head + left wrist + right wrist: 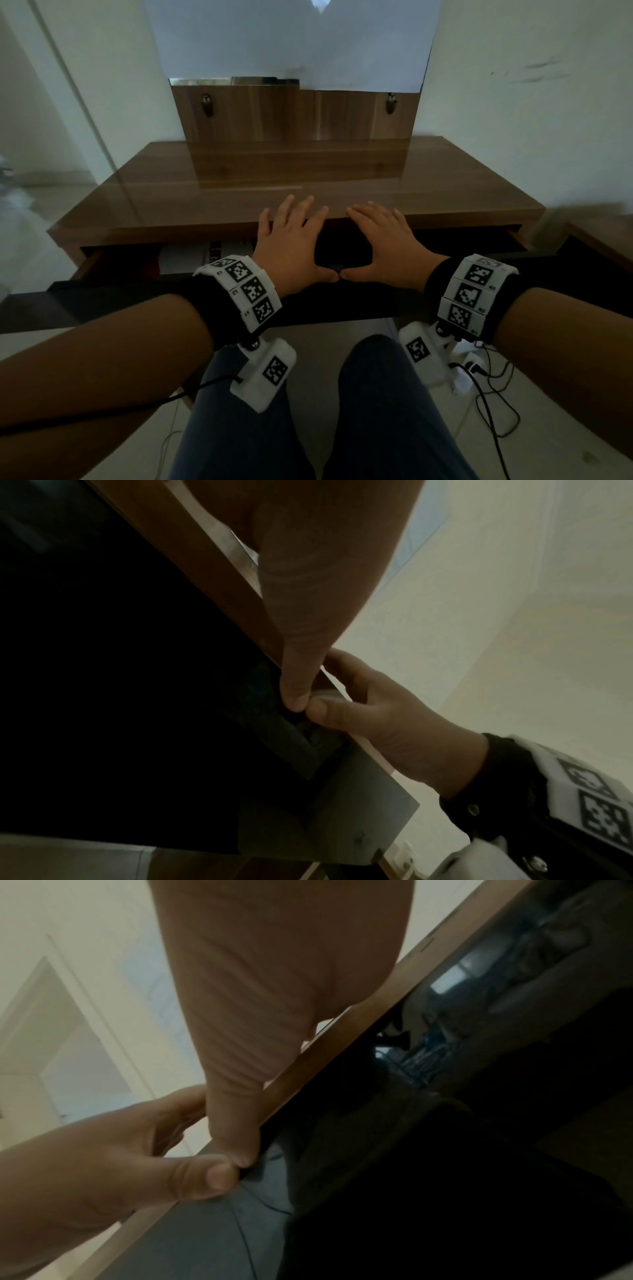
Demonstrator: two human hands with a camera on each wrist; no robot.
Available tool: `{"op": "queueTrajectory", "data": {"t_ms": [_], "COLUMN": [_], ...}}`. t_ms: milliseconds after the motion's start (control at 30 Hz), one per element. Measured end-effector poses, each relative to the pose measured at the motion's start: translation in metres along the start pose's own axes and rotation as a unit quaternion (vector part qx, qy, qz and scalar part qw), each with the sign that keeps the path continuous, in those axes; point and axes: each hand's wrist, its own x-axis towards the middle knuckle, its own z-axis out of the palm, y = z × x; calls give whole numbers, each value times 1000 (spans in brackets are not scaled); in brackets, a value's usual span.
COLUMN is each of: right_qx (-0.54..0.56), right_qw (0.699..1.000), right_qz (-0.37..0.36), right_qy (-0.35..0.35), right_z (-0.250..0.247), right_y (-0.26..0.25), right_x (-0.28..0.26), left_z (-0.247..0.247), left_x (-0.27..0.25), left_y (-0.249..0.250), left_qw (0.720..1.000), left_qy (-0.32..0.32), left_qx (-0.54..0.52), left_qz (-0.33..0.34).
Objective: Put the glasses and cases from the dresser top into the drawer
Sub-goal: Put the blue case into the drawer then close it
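Head view shows the left hand point(291, 240) and right hand point(380, 240) spread flat, holding nothing, on the bare dresser top point(445, 178) above the open drawer point(137, 291) (glasses and cases presumably inside, contents unclear), so closing it likely comes next.

No words, brands or numbers can be read. The only signs are black-and-white square code markers on the wristbands point(251, 289) and on the wrist camera housings point(274, 370); drawer contents are too dim to read.
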Motion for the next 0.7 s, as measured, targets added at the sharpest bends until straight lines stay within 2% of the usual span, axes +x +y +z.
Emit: {"op": "queueTrajectory", "data": {"t_ms": [100,300,700], "right_qx": [-4,21,31], "right_qw": [1000,997,991], "right_qz": [14,26,72], "right_qy": [7,64,110], "right_z": [5,7,6], "right_y": [5,5,2], "right_x": [4,12,28], "left_z": [3,5,8], "left_x": [5,11,25], "left_y": [-5,-11,-14], "left_qw": [1000,997,993], "left_qy": [-2,70,105], "left_qx": [-18,-29,-51], "left_qz": [-17,-5,-28]}}
